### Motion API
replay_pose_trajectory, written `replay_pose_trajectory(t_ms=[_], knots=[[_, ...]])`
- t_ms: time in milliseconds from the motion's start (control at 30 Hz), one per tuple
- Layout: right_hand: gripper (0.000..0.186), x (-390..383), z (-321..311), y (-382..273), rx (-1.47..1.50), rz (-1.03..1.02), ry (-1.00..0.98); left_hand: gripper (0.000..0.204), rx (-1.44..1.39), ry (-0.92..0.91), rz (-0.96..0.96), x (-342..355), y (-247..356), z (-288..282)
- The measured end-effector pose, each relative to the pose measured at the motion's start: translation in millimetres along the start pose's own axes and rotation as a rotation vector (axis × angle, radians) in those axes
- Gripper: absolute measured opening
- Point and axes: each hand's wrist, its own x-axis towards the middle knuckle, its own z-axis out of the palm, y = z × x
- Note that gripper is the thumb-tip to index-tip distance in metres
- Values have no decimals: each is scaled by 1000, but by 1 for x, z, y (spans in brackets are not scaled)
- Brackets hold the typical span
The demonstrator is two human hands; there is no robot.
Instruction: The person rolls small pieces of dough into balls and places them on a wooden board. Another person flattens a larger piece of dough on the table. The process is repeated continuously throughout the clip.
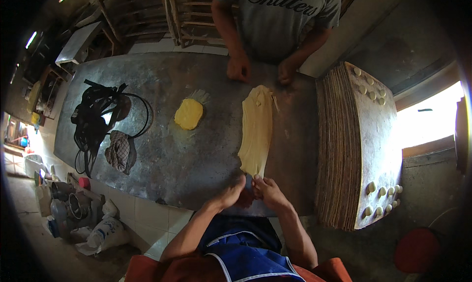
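A long, pale yellow sheet of dough [256, 129] lies stretched from near to far across the metal table. Its narrow near end is pinched in the fingers of my right hand [269, 192]. My left hand [232, 191] is just left of that end, its fingers stretched out and partly hidden, with nothing visible in them. Left of the dough sits a rounded, bright yellow lump [189, 114] on a greasy patch of the table.
Across the metal table [162, 159] stands a person in a grey shirt [285, 21], both hands at its far edge. Black straps and cables [96, 114] and a checked cloth [118, 151] lie left. A tall stack of boards [344, 149] bearing small dough pieces rises right.
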Motion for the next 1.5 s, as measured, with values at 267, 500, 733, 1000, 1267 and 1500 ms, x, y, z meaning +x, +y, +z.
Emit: replay_pose_trajectory(t_ms=[267, 500, 733, 1000, 1267, 1500], knots=[[23, -97, 40, -47, -975, -574, 94, 20, -1014, -216, -82, 81, 6, 38], [45, -49, 41, -101, -172, -437, -509, 30, -223, 89, 331, 53, -41, 32], [32, 59, 71, -36, -713, -453, -527, 33, 1149, 245, 250, -12, -13, 16], [19, -2, 23, -57, -314, -424, -330, 34, 1147, 27, 535, -96, 72, 69], [29, -86, -86, 43, -1365, -831, 393, 43, 1587, 635, 746, -71, -69, -81], [50, 4, -60, -11, -1268, -618, 736, 49, 1136, 931, 816, 61, -14, -28]])
